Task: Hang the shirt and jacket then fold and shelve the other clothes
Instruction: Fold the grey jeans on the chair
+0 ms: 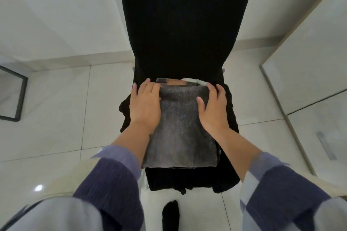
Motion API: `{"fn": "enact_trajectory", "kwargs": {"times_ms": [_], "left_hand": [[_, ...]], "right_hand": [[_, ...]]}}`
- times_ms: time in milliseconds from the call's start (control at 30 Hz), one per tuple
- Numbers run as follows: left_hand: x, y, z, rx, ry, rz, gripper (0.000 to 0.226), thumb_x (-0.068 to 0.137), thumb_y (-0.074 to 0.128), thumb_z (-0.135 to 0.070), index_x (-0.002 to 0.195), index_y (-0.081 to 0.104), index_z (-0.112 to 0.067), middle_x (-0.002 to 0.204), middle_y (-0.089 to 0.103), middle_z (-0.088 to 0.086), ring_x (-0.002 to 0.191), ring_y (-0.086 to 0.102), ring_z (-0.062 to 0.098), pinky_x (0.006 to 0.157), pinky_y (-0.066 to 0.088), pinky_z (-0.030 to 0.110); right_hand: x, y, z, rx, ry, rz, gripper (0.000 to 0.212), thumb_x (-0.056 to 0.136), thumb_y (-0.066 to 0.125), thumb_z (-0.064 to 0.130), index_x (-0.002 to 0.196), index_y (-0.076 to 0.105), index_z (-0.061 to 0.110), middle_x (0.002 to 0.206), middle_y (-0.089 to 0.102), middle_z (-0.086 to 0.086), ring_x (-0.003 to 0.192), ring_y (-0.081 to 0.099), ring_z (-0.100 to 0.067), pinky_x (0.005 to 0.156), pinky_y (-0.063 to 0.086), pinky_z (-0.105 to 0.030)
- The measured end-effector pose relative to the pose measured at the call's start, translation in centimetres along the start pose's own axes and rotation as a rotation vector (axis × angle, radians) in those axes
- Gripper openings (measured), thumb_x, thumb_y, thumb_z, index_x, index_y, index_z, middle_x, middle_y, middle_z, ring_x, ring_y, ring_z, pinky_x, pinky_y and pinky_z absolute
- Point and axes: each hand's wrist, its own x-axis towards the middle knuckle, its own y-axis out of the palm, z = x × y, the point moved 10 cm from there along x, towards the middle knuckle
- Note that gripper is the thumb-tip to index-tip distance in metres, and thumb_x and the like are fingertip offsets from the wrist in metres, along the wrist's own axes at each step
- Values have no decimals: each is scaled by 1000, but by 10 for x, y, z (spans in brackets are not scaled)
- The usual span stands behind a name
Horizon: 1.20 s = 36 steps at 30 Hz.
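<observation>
A folded grey washed-denim garment (180, 133) with a brown waist patch lies on the seat of a black-covered chair (185, 24). Black clothing (189, 180) lies under it, and a bit of white fabric (199, 81) shows at its far edge. My left hand (145, 107) rests flat on the garment's left side, fingers straight. On the right side lies my right hand (214, 108), with its fingers over the far right edge and its thumb on top.
The chair's tall back rises straight ahead. White tiled floor (56, 108) surrounds the chair. A black-framed panel (18, 95) leans at the left. A white wardrobe door (309, 62) with a metal edge stands at the right.
</observation>
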Motion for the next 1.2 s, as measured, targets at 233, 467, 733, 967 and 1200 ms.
{"fn": "enact_trajectory", "kwargs": {"times_ms": [233,467,733,967,1200], "left_hand": [[4,100,35,73,-28,42,70,92,10,-55,150,-13,-21,160,-12,-2,147,-11,19,114,0,57],[1,109,40,-42,-39,81,73,91,16,-56,151,-8,-23,160,-10,-4,147,-11,18,116,11,56],[-74,106,57,-125,-189,143,77,89,18,-59,151,-9,-21,157,14,14,137,31,32,110,32,48],[-102,96,77,-243,-445,117,75,89,37,-62,147,25,-16,125,54,8,109,55,27,83,46,39],[-90,67,75,-179,-494,44,62,86,35,-70,114,51,-17,104,63,1,90,61,25,66,40,32]], "right_hand": [[2,90,-41,-393,-30,72,66,95,8,57,150,-12,28,161,-8,-4,148,-8,-24,117,-3,-52],[1,92,-37,-411,-53,72,64,97,12,53,152,-6,25,161,-1,-8,148,3,-27,119,4,-48],[-54,70,-51,-280,-14,13,56,101,28,35,153,12,20,154,27,-17,130,40,-34,99,44,-41],[-60,57,-82,-46,303,-56,62,95,40,51,139,35,8,121,59,-16,108,57,-33,87,50,-46],[-55,50,-83,-90,371,-13,68,94,26,61,124,47,3,101,66,-16,89,65,-33,75,53,-44]]}}
